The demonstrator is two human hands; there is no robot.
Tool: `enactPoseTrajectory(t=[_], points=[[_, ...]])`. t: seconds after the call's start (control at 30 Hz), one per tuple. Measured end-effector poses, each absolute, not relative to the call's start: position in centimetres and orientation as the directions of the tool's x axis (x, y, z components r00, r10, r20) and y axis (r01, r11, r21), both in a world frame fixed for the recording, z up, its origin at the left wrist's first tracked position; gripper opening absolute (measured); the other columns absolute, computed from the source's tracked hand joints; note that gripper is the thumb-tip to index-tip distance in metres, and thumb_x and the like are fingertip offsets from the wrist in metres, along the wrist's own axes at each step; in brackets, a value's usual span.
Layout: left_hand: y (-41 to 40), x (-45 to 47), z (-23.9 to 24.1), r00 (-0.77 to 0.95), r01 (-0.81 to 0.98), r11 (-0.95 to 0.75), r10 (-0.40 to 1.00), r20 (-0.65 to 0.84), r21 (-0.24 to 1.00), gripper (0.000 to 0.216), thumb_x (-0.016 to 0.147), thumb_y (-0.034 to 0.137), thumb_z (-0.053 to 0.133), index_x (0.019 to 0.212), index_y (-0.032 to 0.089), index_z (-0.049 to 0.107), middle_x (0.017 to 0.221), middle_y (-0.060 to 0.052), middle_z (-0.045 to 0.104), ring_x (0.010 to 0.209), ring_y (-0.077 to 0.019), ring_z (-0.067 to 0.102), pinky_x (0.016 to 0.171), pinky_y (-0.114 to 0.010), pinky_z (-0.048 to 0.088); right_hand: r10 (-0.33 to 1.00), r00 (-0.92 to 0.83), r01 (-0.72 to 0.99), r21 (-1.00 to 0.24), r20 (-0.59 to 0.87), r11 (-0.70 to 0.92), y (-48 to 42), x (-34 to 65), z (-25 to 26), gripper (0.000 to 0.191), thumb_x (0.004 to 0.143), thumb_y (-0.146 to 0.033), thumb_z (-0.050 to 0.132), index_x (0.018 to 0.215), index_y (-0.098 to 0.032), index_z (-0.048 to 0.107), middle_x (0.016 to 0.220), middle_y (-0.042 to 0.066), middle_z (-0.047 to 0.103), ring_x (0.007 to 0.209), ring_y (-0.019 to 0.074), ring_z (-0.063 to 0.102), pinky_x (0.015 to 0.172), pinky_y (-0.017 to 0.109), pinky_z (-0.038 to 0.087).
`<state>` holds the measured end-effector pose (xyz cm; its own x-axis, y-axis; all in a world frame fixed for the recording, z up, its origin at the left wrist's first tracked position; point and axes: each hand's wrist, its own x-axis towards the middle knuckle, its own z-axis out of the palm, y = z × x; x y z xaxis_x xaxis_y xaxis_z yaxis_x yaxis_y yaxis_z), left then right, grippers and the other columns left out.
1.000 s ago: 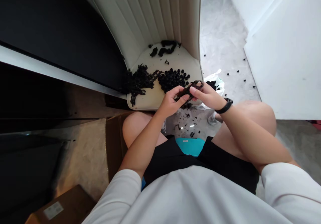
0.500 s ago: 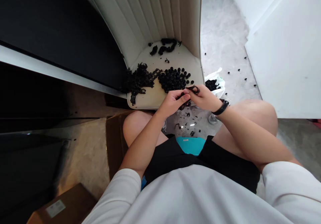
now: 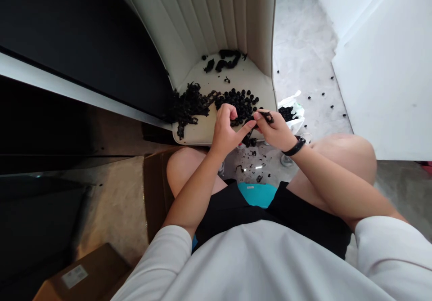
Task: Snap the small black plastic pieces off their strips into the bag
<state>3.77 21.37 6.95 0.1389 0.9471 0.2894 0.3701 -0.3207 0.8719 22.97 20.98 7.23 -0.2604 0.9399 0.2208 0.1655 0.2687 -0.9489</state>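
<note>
Over the front of a cream seat (image 3: pixel 199 133), my right hand (image 3: pixel 274 129) pinches a black rubbery-looking strip (image 3: pixel 267 117) that pokes out above the fingers. A dark part of it hangs below, partly hidden. My left hand (image 3: pixel 225 129) is open, its thumb stretched toward the right fingertips and its other fingers curled apart from the thumb. I see nothing held in it. Just beyond both hands lies a pile of small round black pieces (image 3: pixel 236 99), some with a hollow in the middle. Left of the pile is a tangle of black net-like scraps (image 3: pixel 192 103).
Thicker black strips (image 3: pixel 231 59) lie near the seat's ribbed backrest (image 3: pixel 202 17). A white plastic bag (image 3: pixel 297 123) with black pieces in it stands right of the seat. Black bits dot the floor (image 3: pixel 303 44). A cardboard box (image 3: pixel 91 274) sits at lower left.
My left hand has come away from the strip, its fingers lifting and spreading from the thumb. My right hand still pinches the strip in nearly the same place.
</note>
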Motion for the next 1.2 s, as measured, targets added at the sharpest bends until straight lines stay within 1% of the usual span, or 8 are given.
enactPoseTrajectory(t=[0.17,0.27,0.4,0.6,0.7,0.83,0.97,1.2], points=[[21.1,3.9,6.6,0.278,0.320,-0.206,0.954,0.116,0.925,0.072,0.096,0.077,0.069,0.059,0.021,0.043,0.055,0.004,0.038,0.056,-0.0109,0.036,0.057,-0.032,0.030,0.928,-0.264,0.213,-0.922,0.263,0.322,20.9,22.6,5.9,0.060,0.112,-0.073,0.046,0.076,-0.024,0.046,0.066,-0.002,0.048,0.064,0.0157,0.043,0.063,0.033,0.033],[21.3,3.8,6.3,0.313,0.233,-0.004,0.947,-0.071,0.972,0.075,0.088,0.085,0.072,0.057,0.020,0.051,0.047,0.004,0.042,0.046,-0.0087,0.038,0.049,-0.028,0.027,0.923,-0.300,0.191,-0.932,0.243,0.307,20.8,22.4,5.4,0.060,0.112,-0.073,0.046,0.076,-0.024,0.048,0.066,-0.001,0.052,0.064,0.0158,0.046,0.063,0.032,0.036],[21.7,3.5,6.4,0.393,0.120,0.192,0.892,-0.224,0.974,0.070,0.085,0.086,0.075,0.069,0.019,0.064,0.049,0.002,0.057,0.043,-0.0108,0.054,0.046,-0.025,0.039,0.938,-0.286,0.157,-0.956,0.196,0.247,20.8,22.4,5.3,0.064,0.110,-0.077,0.047,0.076,-0.023,0.053,0.067,0.000,0.056,0.064,0.0158,0.051,0.063,0.032,0.039],[22.0,2.8,6.7,0.508,0.007,0.212,0.841,-0.186,0.977,0.063,0.089,0.079,0.077,0.077,0.018,0.066,0.061,-0.001,0.066,0.061,-0.0151,0.072,0.059,-0.026,0.055,0.951,-0.278,0.050,-0.986,0.137,0.157,20.7,22.5,5.4,0.065,0.103,-0.083,0.055,0.077,-0.023,0.057,0.068,0.001,0.060,0.066,0.0164,0.056,0.064,0.032,0.045],[22.1,2.3,6.8,0.528,-0.069,0.207,0.837,-0.140,0.976,0.061,0.090,0.077,0.079,0.080,0.018,0.065,0.068,-0.001,0.067,0.067,-0.0153,0.074,0.064,-0.027,0.057,0.969,-0.237,-0.110,-0.993,0.072,0.047,20.8,22.2,5.5,0.065,0.096,-0.086,0.063,0.077,-0.025,0.058,0.069,0.001,0.062,0.067,0.0178,0.058,0.063,0.033,0.049],[22.2,1.7,6.9,0.571,-0.133,0.225,0.814,-0.111,0.965,0.063,0.087,0.079,0.080,0.080,0.019,0.064,0.071,-0.001,0.067,0.068,-0.0152,0.073,0.066,-0.028,0.057,0.967,-0.253,-0.389,-0.913,-0.020,-0.121,20.7,21.5,6.3,0.062,0.083,-0.082,0.083,0.077,-0.025,0.059,0.067,-0.001,0.059,0.063,0.0166,0.057,0.062,0.032,0.055],[22.2,1.4,6.6,0.626,-0.106,0.228,0.772,-0.114,0.968,0.066,0.085,0.084,0.078,0.079,0.020,0.063,0.068,-0.001,0.066,0.067,-0.0165,0.071,0.062,-0.030,0.056,0.965,-0.247,-0.486,-0.849,-0.093,-0.206,20.3,21.4,6.8,0.063,0.073,-0.077,0.094,0.079,-0.025,0.059,0.068,-0.003,0.059,0.058,0.0129,0.054,0.057,0.029,0.055],[21.6,1.2,6.5,0.575,-0.122,0.084,0.818,0.002,0.989,0.081,0.076,0.103,0.062,0.064,0.024,0.050,0.056,-0.004,0.053,0.078,-0.0256,0.071,0.070,-0.043,0.065,0.960,-0.270,-0.501,-0.840,-0.079,-0.210,19.9,21.8,6.5,0.058,0.095,-0.077,0.074,0.079,-0.025,0.054,0.064,-0.004,0.054,0.059,0.0135,0.056,0.056,0.028,0.055]])
